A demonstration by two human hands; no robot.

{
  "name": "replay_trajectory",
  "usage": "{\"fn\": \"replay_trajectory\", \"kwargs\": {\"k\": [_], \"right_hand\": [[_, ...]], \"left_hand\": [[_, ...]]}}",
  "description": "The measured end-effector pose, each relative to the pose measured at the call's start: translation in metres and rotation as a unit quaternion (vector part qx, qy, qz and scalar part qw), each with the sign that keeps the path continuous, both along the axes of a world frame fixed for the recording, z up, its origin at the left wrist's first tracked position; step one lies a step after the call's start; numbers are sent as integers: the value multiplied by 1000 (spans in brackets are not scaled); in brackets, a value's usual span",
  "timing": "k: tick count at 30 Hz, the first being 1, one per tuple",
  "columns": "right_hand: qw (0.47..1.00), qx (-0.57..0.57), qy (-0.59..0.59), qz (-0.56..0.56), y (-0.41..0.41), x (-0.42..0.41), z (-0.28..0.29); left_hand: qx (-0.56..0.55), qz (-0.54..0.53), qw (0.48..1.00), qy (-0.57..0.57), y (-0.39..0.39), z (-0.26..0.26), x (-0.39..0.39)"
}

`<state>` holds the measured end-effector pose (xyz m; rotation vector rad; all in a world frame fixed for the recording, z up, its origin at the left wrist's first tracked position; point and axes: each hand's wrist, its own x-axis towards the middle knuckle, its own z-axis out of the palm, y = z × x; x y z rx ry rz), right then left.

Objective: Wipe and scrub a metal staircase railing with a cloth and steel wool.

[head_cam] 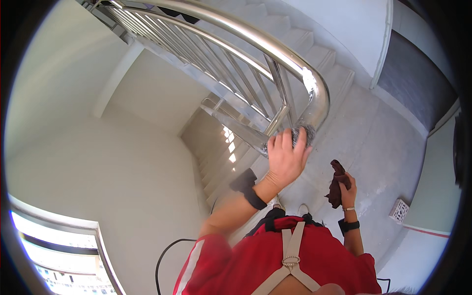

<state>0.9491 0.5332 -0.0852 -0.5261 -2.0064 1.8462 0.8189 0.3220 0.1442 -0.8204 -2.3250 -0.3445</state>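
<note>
My left hand (287, 155) is on the curved end of a polished metal stair handrail (254, 33). Its fingers close over a grey, shiny scouring pad (308, 135) that touches the rail where it bends. Lower down to the right, away from the railing, my right hand (348, 191) grips a crumpled dark brown cloth (335, 186). Both wrists carry black bands. Metal balusters (236, 70) stand below the handrail.
Concrete stairs (298, 37) rise behind the railing, and lower steps (217, 173) descend at its left beside a stairwell wall (147, 158). A white perforated block (399, 211) lies on the landing (379, 147) at the right. A window (66, 254) is at lower left.
</note>
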Motion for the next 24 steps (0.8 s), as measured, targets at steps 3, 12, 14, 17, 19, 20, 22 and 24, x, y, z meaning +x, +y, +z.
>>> {"fn": "replay_trajectory", "kwargs": {"k": [3,12,14,17,19,20,22,24], "right_hand": [[999,33,-16,-13,5,6,-1],[999,-28,-7,-46,10,27,6],[998,-39,-12,-56,13,32,4],[998,9,-30,-57,16,39,-5],[998,-29,-25,-52,14,40,-5],[998,-28,-26,-52,14,38,-5],[995,51,-44,-68,15,34,-5],[998,18,-29,-59,13,28,-8]], "left_hand": [[-12,7,1000,-13,-1,1,-9],[67,66,986,-137,-18,2,-31],[55,44,989,-127,-19,-6,-7],[-15,18,999,24,-21,-11,10],[-49,-2,998,48,-26,-11,8],[-49,-2,998,46,-26,-10,4],[-57,23,993,-96,-21,5,-6],[-10,51,984,-169,-10,20,-29]]}}
